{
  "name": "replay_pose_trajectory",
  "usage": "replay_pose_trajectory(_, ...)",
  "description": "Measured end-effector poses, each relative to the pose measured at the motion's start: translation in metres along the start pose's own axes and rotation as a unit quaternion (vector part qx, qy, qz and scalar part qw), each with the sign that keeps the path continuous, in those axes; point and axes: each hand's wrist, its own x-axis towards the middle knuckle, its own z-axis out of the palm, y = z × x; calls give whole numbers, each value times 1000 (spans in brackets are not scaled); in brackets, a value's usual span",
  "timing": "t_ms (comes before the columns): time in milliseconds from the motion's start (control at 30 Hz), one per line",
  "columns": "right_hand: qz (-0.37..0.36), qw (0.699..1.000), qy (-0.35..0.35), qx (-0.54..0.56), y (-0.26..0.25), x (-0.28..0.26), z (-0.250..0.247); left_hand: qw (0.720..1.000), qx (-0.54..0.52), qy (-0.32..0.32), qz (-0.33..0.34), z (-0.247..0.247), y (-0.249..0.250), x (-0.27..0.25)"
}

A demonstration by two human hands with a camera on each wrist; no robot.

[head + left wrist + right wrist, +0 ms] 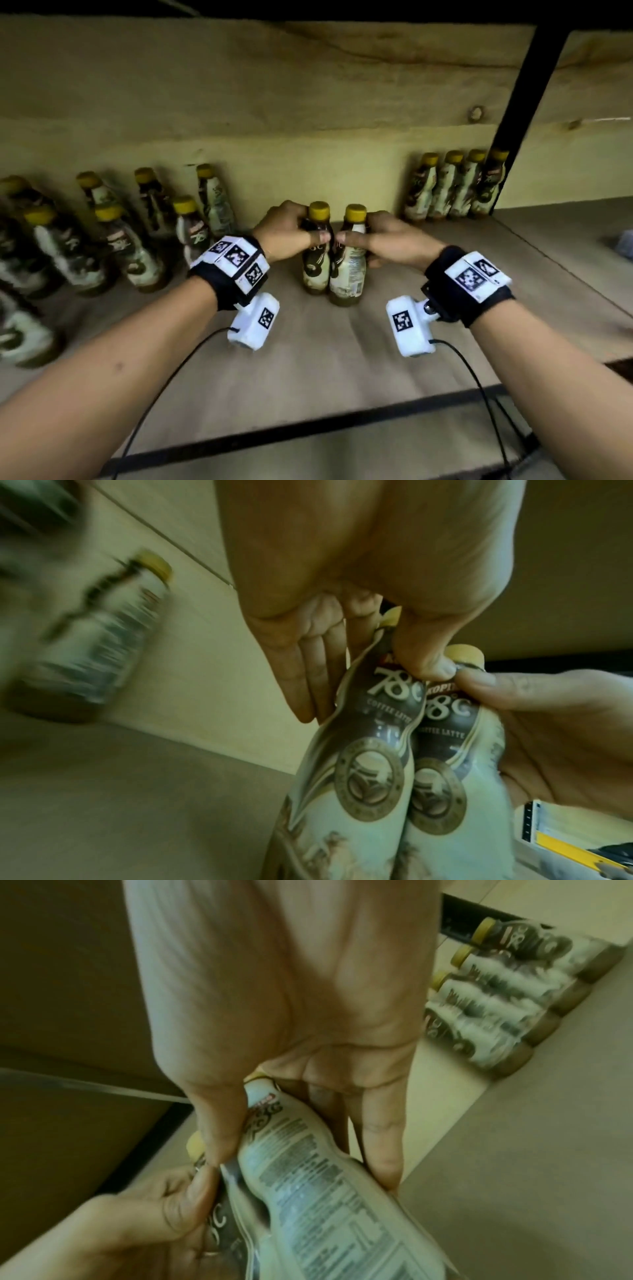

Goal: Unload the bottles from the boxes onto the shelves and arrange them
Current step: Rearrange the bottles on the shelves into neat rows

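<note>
Two yellow-capped coffee bottles stand side by side and touching at the middle of the shelf [342, 359]. My left hand [291, 231] grips the neck of the left bottle [317, 267], thumb in front and fingers behind. My right hand [380, 240] grips the neck of the right bottle [349, 274] the same way. In the left wrist view the left bottle [356, 791] shows its "78°C Coffee Latte" front, and the right bottle [455, 791] stands next to it. In the right wrist view the right bottle [318, 1204] shows its printed back label.
Several like bottles [113, 240] stand in rows at the left of the shelf, several more [452, 188] in a row against the back wall at the right. A black upright post [524, 102] rises at the right. The shelf's dark front edge [308, 425] runs below my wrists.
</note>
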Motion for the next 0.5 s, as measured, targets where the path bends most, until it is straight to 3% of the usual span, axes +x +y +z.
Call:
replay_pose_trajectory(133,-51,998,-29,30,-43,-24,76,1000,1,13,-1,-46,-39,-81)
replay_pose_trajectory(267,-115,991,-62,-15,-87,-24,150,993,48,107,-24,-84,-84,-144)
replay_pose_trajectory(500,-155,983,-61,-78,-126,-1,239,971,-91,196,-100,-136,-142,-209)
